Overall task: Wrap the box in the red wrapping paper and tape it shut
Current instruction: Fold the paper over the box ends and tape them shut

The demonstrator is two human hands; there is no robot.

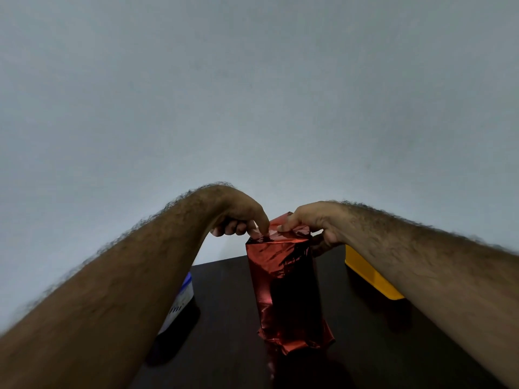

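Note:
The box (283, 284) stands on end on the dark table (224, 346), covered in shiny red wrapping paper. Crumpled paper sticks out around its bottom end. My left hand (241, 217) is at the top left corner, its index finger pressing the paper down there while the other fingers are curled. My right hand (311, 223) is at the top right and pinches the red paper flap (280, 220) that stands up at the far edge. No tape is in view.
A yellow object (370, 273) lies on the table to the right, partly under my right forearm. A white and blue item (179, 301) sits at the table's left edge behind my left forearm. A plain grey wall fills the background.

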